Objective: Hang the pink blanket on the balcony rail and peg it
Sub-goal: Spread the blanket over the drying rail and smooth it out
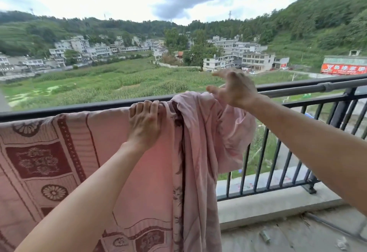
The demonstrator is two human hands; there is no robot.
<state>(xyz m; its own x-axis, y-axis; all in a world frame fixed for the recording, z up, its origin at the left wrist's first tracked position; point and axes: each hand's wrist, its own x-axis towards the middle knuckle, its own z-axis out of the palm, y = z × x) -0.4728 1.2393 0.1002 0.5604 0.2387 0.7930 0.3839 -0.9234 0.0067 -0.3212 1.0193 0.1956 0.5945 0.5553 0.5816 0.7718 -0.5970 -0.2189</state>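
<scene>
The pink blanket (111,152), patterned with dark red squares and flowers, hangs over the dark balcony rail (297,87). Its left part lies spread flat; its right part is bunched in folds around the rail's middle. My left hand (144,121) grips the blanket's top edge on the rail, fingers curled over it. My right hand (233,88) hovers just above the bunched right end, fingers spread, holding nothing. No pegs are in view.
A grey pole (309,89) runs along the rail on the right. Vertical bars (264,152) stand on a concrete kerb (278,202). Bits of debris lie on the balcony floor (297,237). Fields and buildings lie far below.
</scene>
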